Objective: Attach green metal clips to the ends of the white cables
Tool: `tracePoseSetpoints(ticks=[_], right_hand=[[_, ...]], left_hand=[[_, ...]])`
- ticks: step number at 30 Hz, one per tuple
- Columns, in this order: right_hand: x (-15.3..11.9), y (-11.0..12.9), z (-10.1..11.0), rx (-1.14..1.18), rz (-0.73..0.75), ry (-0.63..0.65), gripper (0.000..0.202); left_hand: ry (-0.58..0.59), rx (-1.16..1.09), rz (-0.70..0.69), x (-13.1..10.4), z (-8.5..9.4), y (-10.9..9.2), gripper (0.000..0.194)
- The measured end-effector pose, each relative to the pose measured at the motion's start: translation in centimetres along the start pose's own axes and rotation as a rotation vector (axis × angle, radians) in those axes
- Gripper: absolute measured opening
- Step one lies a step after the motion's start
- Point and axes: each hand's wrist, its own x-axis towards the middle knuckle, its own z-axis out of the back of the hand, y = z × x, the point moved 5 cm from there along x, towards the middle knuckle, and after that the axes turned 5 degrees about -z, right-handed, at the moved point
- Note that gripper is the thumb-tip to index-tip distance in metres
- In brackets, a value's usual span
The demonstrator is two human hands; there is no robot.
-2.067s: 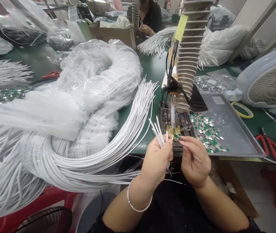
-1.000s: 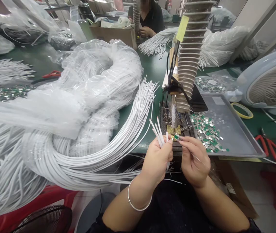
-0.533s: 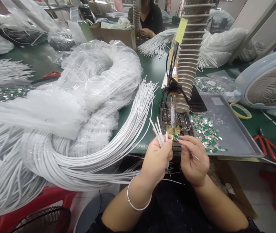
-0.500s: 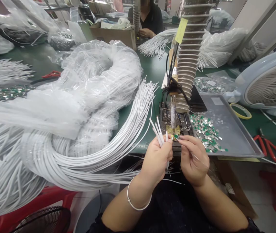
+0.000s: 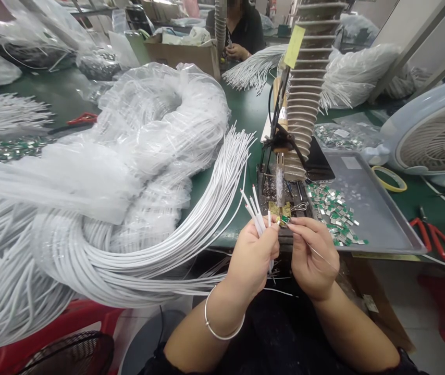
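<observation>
Several white cables (image 5: 259,221) stand up out of my left hand (image 5: 251,255), whose fingers are wrapped round them. One cable end points from its fingertips toward a small green circuit board (image 5: 284,219). My right hand (image 5: 314,255) pinches that board, and a thin wire, seemingly solder (image 5: 318,253), runs across its fingers. Just above the board is the lower end of an upright soldering iron (image 5: 280,182), mounted on a stand. Whether the cable end touches the board is too small to tell.
A large bundle of white cables (image 5: 175,255) and plastic-wrapped coils (image 5: 160,114) lie on the left. To the right are a metal tray (image 5: 382,219) with loose circuit boards (image 5: 334,211), red-handled pliers (image 5: 437,239), yellow tape (image 5: 388,178) and a fan (image 5: 437,130). A ribbed hose (image 5: 304,94) hangs overhead. Another person (image 5: 242,31) sits opposite.
Both hands stay nearly in place. The green board in my right hand shifts and turns slightly under the iron, showing more of its green face. The person opposite moves a hand a little.
</observation>
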Motion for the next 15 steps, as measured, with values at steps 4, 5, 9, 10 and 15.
tracePoseSetpoints(ticks=[4, 5, 9, 10, 15], right_hand=[[-0.01, 0.07, 0.04, 0.003, 0.004, 0.000, 0.023], [-0.06, 0.01, 0.05, 0.010, -0.001, 0.003, 0.023], [-0.39, -0.32, 0.07, 0.046, -0.019, 0.015, 0.024], [-0.49, -0.41, 0.10, 0.055, -0.024, 0.019, 0.025], [-0.94, -0.80, 0.19, 0.131, -0.068, 0.054, 0.028]], left_hand=[[0.005, 0.000, 0.001, -0.04, -0.06, -0.13, 0.014], [0.008, 0.000, 0.002, -0.02, -0.09, -0.12, 0.014], [0.017, -0.004, 0.012, 0.04, -0.09, 0.10, 0.014], [0.017, -0.005, 0.016, 0.04, -0.05, 0.18, 0.014], [0.016, 0.009, 0.034, 0.02, 0.53, 0.63, 0.014]])
